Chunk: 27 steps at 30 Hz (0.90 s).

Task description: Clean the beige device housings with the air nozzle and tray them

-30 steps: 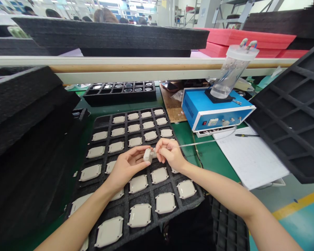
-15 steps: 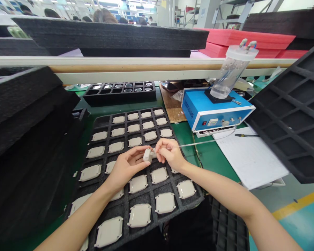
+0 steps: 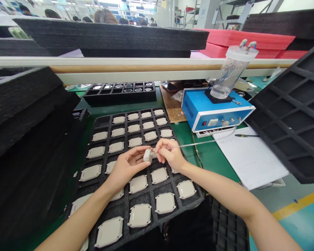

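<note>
My left hand (image 3: 127, 164) pinches a small beige watch case (image 3: 147, 155) on edge between thumb and fingers. Close against its right side, my right hand (image 3: 170, 153) has its fingers closed around the end of a thin clear tube (image 3: 199, 143); the tip is mostly hidden by the fingers. That tube runs back to the front of a blue machine (image 3: 196, 101). Both hands are above a black foam tray (image 3: 102, 121), whose cells hold many similar beige cases (image 3: 139, 215) lying flat.
On the blue machine stands a clear cylinder (image 3: 226, 76). White paper with a pen (image 3: 246, 135) lies to the right, below a tilted black foam tray (image 3: 290, 104). Stacked black foam (image 3: 23, 132) rises at left. A tray of round parts (image 3: 120, 99) sits behind, under a shelf rail (image 3: 146, 75).
</note>
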Available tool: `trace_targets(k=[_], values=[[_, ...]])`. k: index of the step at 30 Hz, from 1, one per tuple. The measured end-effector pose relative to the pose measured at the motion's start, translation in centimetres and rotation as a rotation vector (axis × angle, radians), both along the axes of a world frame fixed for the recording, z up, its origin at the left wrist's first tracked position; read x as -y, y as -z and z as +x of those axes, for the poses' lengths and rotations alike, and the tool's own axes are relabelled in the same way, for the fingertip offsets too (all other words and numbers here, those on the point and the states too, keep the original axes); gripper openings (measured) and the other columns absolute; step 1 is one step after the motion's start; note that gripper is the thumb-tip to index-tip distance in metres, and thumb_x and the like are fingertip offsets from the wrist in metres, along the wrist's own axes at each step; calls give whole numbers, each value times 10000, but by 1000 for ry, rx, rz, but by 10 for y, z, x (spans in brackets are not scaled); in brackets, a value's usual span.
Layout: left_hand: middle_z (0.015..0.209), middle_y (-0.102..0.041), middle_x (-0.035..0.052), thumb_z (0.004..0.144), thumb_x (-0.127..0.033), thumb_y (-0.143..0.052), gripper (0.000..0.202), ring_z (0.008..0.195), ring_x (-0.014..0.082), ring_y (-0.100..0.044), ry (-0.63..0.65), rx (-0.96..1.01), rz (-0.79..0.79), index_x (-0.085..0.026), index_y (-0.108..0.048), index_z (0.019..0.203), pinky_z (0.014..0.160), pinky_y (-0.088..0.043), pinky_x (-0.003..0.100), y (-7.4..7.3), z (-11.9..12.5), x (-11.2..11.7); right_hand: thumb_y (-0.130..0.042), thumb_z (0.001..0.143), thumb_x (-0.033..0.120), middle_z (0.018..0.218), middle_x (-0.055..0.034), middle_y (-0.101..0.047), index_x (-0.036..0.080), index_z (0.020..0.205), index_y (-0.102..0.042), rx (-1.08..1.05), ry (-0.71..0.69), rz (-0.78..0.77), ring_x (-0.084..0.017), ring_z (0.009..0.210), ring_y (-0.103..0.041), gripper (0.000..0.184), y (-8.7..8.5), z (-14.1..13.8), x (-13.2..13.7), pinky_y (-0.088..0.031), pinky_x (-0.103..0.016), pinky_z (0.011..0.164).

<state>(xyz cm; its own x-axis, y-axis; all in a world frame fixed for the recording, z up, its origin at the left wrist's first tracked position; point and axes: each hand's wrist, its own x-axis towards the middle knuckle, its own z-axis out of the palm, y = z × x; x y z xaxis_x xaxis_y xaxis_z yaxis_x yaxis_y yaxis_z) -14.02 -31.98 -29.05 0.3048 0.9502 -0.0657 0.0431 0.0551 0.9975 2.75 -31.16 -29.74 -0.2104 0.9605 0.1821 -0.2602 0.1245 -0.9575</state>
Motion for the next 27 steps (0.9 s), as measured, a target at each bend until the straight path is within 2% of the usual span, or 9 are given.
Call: trace_targets(k=[4,14,27], values=[[1154,-659,84,642,-231,-762,426,1088,239,-603,7,6,0,-178,-606,1036,953,-483,338,0,-1,0,-462,637,175,398,62,-496,164,611,-514,-6,-6,3,-52,320,-383,59,1,0,0,-306,-161,345],[1169,-650,105,631,-277,-767,455,1097,267,-596,0,-24,7,-171,-605,1043,955,-482,372,-2,1,1,-459,624,190,395,63,-491,168,602,-507,9,-4,-15,-56,325,-382,57,-1,0,0,-310,-166,347],[1153,-655,89,640,-225,-766,435,1083,242,-603,2,5,-1,-174,-608,1042,990,-453,366,-1,-1,1,-462,640,169,398,61,-496,164,616,-515,-15,-10,1,-56,322,-380,58,1,0,0,-303,-169,347]])
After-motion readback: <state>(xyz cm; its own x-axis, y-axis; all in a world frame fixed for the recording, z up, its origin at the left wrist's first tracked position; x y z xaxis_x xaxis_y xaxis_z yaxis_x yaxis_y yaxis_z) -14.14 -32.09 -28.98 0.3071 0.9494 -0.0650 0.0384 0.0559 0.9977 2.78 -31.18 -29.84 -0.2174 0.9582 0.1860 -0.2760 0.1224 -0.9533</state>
